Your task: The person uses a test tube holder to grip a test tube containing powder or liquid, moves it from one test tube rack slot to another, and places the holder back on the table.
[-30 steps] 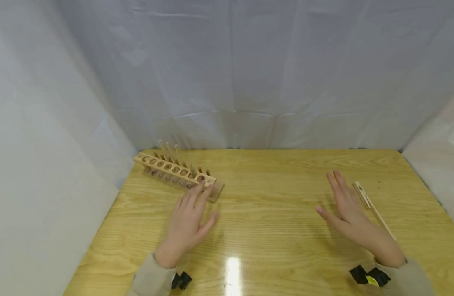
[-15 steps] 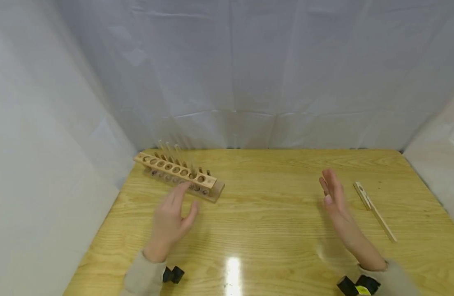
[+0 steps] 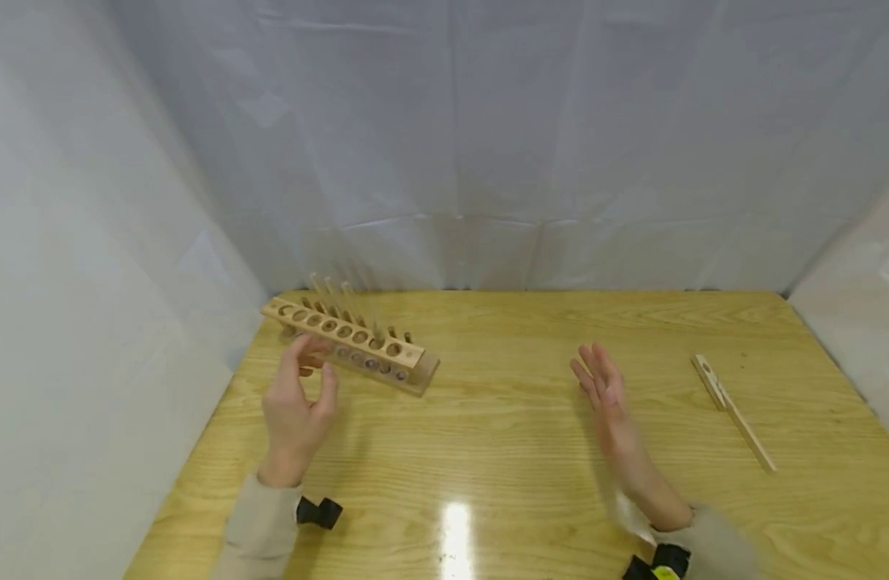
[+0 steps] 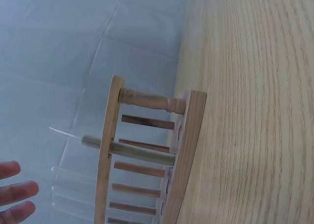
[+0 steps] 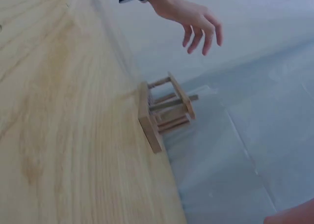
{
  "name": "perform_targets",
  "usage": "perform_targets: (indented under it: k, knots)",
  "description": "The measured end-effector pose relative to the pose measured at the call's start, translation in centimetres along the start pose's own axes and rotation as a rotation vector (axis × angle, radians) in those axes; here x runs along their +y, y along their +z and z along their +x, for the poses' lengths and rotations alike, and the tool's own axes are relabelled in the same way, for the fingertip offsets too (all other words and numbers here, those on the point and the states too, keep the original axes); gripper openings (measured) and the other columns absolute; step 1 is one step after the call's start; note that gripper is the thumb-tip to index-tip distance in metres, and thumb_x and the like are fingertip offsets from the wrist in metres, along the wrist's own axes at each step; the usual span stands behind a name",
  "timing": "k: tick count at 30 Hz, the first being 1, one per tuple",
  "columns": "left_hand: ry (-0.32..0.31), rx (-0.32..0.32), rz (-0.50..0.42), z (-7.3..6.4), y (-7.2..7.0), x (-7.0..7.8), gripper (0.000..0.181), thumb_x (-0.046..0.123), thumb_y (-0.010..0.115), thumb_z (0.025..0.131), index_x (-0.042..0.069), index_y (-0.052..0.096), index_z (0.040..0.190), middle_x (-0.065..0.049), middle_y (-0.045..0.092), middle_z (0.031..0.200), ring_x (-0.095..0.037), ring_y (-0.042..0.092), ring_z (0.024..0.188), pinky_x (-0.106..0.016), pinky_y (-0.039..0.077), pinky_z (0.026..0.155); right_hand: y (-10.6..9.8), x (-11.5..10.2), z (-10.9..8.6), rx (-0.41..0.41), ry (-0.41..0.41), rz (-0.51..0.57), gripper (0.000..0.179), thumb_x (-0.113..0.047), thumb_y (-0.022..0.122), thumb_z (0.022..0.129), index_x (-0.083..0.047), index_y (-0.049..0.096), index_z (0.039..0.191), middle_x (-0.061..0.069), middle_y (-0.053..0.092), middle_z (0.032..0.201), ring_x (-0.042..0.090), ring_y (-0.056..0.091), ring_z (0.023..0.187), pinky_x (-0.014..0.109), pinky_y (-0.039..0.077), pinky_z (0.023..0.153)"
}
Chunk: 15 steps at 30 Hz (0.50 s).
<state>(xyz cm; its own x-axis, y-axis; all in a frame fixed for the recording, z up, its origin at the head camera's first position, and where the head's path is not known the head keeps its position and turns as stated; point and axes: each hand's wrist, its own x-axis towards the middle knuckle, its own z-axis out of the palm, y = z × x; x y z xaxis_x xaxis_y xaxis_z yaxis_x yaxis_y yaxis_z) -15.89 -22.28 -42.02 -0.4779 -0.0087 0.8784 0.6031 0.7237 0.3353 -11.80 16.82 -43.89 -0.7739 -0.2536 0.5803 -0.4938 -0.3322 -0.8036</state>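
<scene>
Your left hand [image 3: 294, 415] is empty, fingers loosely bent, the wooden rack [image 3: 337, 329] at one o'clock; your right hand [image 3: 609, 409], empty, fingers extended, has the wooden clamp [image 3: 731, 412] at three o'clock.

Head view: from 6 o'clock, high above the table [image 3: 502, 451], facing 12 and down; widest, farthest back.
Left wrist view: close to the rack [image 3: 353, 335], turned sideways, table at the frame's 3 o'clock, sheet [image 3: 524, 145] at 9.
Right wrist view: farther off, tilted, facing the rack across the table towards 10 o'clock.
Shared by both wrist views: rack, table, sheet, left hand [image 3: 292, 411].
</scene>
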Motion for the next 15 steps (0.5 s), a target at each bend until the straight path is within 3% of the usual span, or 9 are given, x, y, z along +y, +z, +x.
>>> perform_targets:
  k: [3,10,15]
  knots:
    - [-0.035,0.003,-0.020,-0.1,-0.1,-0.5,0.039,0.009,0.053,0.090,-0.009,0.057,0.124,-0.016,0.069,0.103,-0.030,0.064,0.078,-0.033,0.049,0.064,0.7,0.6,0.1,0.010,0.020,-0.011,0.054,-0.024,0.019,0.110,-0.004,0.002,0.157,-0.005,0.019,0.158,0.012,0.024,0.145,0.019,0.019,0.114]
    - [-0.137,0.048,-0.046,-0.7,-0.1,-2.1,0.035,0.001,0.052,0.091,-0.008,0.057,0.125,-0.020,0.068,0.100,-0.022,0.060,0.077,-0.029,0.047,0.067,2.2,1.9,0.2,0.070,0.157,0.000,0.057,-0.024,0.018,0.110,0.005,-0.003,0.154,-0.006,0.013,0.156,0.013,0.022,0.144,0.020,0.019,0.112]
    - [-0.243,0.103,-0.068,-1.7,0.1,-4.1,0.031,-0.005,0.049,0.093,-0.007,0.059,0.123,-0.020,0.068,0.097,-0.012,0.056,0.078,-0.022,0.044,0.067,3.4,3.1,0.4,0.131,0.246,0.054,0.060,-0.027,0.020,0.109,0.008,-0.002,0.153,0.007,0.008,0.157,0.025,0.017,0.147,0.028,0.016,0.118]
